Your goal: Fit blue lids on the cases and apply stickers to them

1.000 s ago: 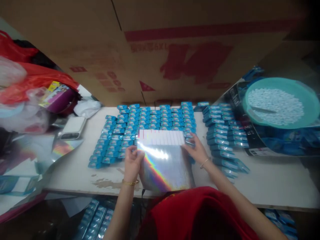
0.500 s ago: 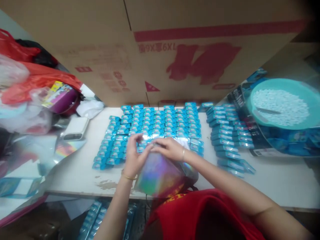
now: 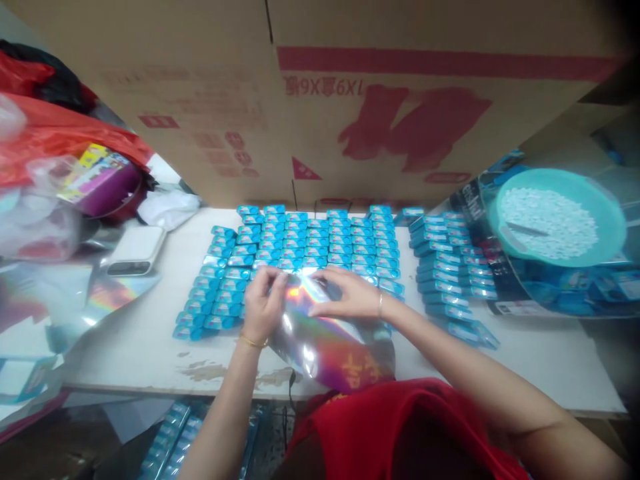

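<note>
A shiny rainbow-silver holographic film [image 3: 313,337], a sheet or a bag, is spread in front of my red top. My left hand [image 3: 265,300] pinches its upper left edge between thumb and fingers. At the upper right edge, my right hand [image 3: 350,293] holds it with the thumb lying over the face; the fingertips are partly hidden. Yellow characters show on its lower part. Just beyond my hands, rows of small blue packs [image 3: 305,243] stand close together on the white table [image 3: 410,360].
Behind the packs rises a large cardboard box [image 3: 200,87]. More blue packs [image 3: 443,273] are stacked to the right, beside a turquoise bowl [image 3: 615,213] of small white pieces. On the left lie a white device [image 3: 137,247], loose holographic film [image 3: 115,293] and plastic bags [image 3: 75,127].
The holographic film has been turned and spread flatter between my hands. My right hand has shifted slightly right, and its thumb now lies apart across the film. My view has shifted slightly.
</note>
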`<action>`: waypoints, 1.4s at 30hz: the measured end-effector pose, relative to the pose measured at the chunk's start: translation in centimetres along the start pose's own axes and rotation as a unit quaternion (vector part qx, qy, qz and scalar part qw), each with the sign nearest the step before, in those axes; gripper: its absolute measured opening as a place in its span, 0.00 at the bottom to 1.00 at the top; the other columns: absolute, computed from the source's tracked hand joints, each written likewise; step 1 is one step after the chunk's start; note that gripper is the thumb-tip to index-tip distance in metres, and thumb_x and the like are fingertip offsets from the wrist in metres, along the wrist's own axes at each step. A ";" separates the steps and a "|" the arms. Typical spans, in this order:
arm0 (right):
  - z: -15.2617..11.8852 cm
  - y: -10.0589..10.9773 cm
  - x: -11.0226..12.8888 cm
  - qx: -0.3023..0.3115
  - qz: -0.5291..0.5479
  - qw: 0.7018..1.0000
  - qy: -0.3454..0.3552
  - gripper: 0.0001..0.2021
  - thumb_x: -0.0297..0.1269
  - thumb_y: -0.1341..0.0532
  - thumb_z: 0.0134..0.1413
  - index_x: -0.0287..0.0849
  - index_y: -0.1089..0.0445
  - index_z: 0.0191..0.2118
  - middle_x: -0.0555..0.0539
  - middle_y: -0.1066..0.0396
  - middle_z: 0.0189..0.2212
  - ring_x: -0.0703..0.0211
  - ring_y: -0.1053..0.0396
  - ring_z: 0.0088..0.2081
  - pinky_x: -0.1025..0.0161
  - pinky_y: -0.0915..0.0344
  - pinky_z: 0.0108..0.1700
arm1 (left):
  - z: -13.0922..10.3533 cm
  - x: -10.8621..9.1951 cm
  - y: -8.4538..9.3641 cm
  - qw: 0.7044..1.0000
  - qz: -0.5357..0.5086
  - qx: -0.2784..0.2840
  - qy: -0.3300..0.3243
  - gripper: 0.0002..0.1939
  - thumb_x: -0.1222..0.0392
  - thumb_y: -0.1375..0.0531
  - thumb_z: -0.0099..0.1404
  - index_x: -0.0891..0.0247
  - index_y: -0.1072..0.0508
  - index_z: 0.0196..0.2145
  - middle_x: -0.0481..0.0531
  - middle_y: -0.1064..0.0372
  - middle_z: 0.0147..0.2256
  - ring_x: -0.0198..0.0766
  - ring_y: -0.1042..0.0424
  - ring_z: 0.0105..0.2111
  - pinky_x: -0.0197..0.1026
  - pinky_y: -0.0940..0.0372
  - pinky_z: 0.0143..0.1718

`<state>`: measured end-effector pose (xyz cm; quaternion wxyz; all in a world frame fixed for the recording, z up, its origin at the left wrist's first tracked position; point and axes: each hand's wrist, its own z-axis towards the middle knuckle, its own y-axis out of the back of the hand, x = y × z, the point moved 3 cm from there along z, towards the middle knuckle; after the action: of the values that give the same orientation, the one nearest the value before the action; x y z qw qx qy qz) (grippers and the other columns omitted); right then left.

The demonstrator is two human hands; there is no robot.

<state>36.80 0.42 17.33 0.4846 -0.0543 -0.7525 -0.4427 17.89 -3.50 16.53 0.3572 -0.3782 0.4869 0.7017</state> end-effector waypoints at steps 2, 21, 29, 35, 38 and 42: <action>0.4 0.0 0.7 0.013 -0.008 1.000 -0.005 0.30 0.60 0.35 0.45 0.41 0.29 0.47 0.43 0.29 0.41 0.53 0.33 0.41 0.57 0.36 0.44 | 0.1 0.1 0.2 1.000 0.008 0.006 -0.005 0.09 0.56 0.45 0.66 0.62 0.33 0.30 0.46 0.34 0.27 0.33 0.34 0.28 0.35 0.38 0.32; -3.9 -0.9 -2.8 -0.207 0.415 0.871 -0.164 0.47 0.50 0.35 0.50 0.51 0.61 0.69 0.55 0.32 0.23 0.62 0.33 0.24 0.64 0.34 0.29 | -2.8 6.3 4.8 0.965 0.021 -0.234 0.118 0.14 0.47 0.45 0.65 0.62 0.35 0.33 0.46 0.37 0.27 0.32 0.34 0.28 0.35 0.37 0.32; -3.6 1.0 -4.4 -0.150 0.151 0.966 -0.146 0.19 0.54 0.39 0.53 0.41 0.26 0.32 0.46 0.29 0.28 0.56 0.33 0.33 0.60 0.34 0.38 | -4.1 8.1 3.9 0.968 -0.026 -0.152 0.199 0.13 0.48 0.44 0.64 0.61 0.34 0.33 0.46 0.34 0.29 0.33 0.32 0.30 0.35 0.37 0.33; -2.8 -1.1 -6.0 -0.113 0.070 0.978 -0.164 0.22 0.54 0.39 0.51 0.42 0.27 0.44 0.47 0.29 0.31 0.57 0.33 0.34 0.61 0.36 0.38 | -4.5 10.7 0.9 0.973 0.009 -0.084 0.214 0.11 0.50 0.45 0.64 0.60 0.35 0.31 0.46 0.35 0.25 0.35 0.34 0.26 0.36 0.39 0.30; -1.6 -2.7 -6.6 -0.001 0.063 0.980 -0.191 0.27 0.54 0.34 0.46 0.41 0.27 0.48 0.51 0.31 0.26 0.60 0.35 0.29 0.63 0.38 0.33 | -4.6 11.7 -1.3 0.980 0.000 -0.052 0.193 0.11 0.50 0.46 0.65 0.59 0.36 0.30 0.45 0.37 0.23 0.35 0.36 0.24 0.36 0.41 0.29; -0.6 -4.2 -7.4 0.071 0.062 0.986 -0.141 0.19 0.50 0.42 0.56 0.39 0.24 0.34 0.50 0.32 0.24 0.62 0.38 0.27 0.65 0.43 0.31 | -4.1 12.9 -2.6 0.983 0.049 0.018 0.176 0.13 0.48 0.47 0.65 0.60 0.34 0.32 0.47 0.35 0.24 0.37 0.35 0.25 0.38 0.40 0.30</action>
<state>38.95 0.04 9.10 0.4024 -0.1282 -0.8379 -0.3457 14.97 -5.03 3.08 0.2377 -0.4652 0.5724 0.6320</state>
